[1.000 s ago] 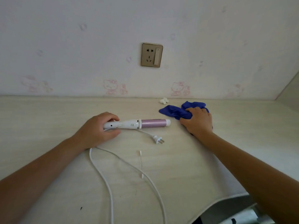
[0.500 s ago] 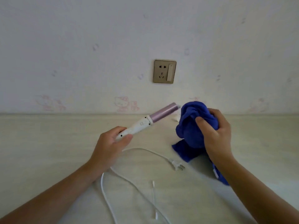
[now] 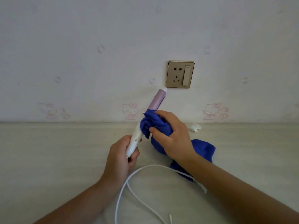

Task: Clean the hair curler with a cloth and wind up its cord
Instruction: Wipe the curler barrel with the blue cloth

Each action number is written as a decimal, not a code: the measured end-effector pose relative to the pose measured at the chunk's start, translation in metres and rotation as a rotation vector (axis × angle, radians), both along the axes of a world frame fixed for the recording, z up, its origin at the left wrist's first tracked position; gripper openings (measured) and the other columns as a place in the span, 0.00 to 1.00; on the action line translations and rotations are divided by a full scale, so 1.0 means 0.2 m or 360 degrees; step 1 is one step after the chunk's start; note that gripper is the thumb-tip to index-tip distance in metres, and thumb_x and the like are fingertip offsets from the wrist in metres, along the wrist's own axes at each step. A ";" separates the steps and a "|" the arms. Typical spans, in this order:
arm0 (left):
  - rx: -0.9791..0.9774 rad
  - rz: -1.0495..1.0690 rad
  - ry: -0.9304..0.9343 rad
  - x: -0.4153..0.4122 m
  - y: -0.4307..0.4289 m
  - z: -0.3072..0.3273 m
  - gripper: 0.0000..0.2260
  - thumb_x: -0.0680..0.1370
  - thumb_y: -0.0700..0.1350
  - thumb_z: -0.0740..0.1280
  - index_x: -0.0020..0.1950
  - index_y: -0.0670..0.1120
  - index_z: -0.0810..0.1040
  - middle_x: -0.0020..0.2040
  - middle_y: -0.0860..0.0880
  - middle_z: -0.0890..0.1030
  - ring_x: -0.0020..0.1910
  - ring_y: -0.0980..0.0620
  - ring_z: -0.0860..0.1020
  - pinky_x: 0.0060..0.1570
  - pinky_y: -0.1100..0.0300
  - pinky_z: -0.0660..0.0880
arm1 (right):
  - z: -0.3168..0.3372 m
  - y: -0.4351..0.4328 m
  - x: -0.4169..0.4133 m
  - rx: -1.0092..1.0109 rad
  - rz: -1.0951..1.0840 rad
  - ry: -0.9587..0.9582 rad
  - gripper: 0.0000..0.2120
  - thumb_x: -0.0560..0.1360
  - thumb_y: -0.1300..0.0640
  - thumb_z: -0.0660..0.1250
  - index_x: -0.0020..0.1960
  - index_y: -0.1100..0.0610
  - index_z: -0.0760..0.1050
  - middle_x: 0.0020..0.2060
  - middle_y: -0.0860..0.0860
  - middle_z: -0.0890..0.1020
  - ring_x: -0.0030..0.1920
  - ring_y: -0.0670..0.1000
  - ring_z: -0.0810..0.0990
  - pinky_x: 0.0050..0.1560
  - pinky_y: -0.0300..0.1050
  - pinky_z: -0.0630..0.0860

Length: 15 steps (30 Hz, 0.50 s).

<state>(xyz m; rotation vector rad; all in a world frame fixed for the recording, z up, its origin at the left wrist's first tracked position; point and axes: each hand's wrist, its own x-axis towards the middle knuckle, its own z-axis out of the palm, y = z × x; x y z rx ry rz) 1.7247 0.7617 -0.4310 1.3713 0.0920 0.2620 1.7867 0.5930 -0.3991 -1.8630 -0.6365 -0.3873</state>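
Blue cloth [image 3: 155,126] around curler [image 3: 157,101]

I find no words, numbers or brand marks that I can read here. The hair curler [image 3: 136,138] I hold carries only a small mark too blurred to make out, and the wall socket [image 3: 180,74] bears no legible lettering.
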 end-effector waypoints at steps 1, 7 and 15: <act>-0.0015 0.0001 -0.0010 0.00 -0.01 0.00 0.17 0.76 0.49 0.57 0.45 0.36 0.76 0.28 0.46 0.64 0.21 0.53 0.58 0.22 0.65 0.57 | 0.00 0.01 0.01 -0.0032 0.0043 0.0010 0.20 0.74 0.50 0.70 0.66 0.43 0.75 0.56 0.41 0.81 0.57 0.46 0.80 0.59 0.47 0.78; -0.0231 0.0119 0.0039 0.03 -0.02 -0.02 0.19 0.80 0.45 0.61 0.33 0.50 0.83 0.30 0.48 0.78 0.29 0.54 0.77 0.27 0.63 0.73 | -0.06 0.06 -0.13 -0.0497 0.0428 -0.0115 0.20 0.71 0.48 0.70 0.63 0.41 0.74 0.52 0.41 0.78 0.53 0.45 0.79 0.57 0.50 0.76; 0.0034 0.0071 -0.0118 -0.01 -0.04 0.00 0.16 0.76 0.49 0.56 0.45 0.35 0.71 0.28 0.48 0.65 0.21 0.57 0.62 0.21 0.65 0.60 | 0.07 0.02 -0.04 -0.0171 -0.0017 -0.0054 0.17 0.74 0.52 0.72 0.62 0.46 0.77 0.52 0.44 0.82 0.54 0.47 0.80 0.58 0.54 0.78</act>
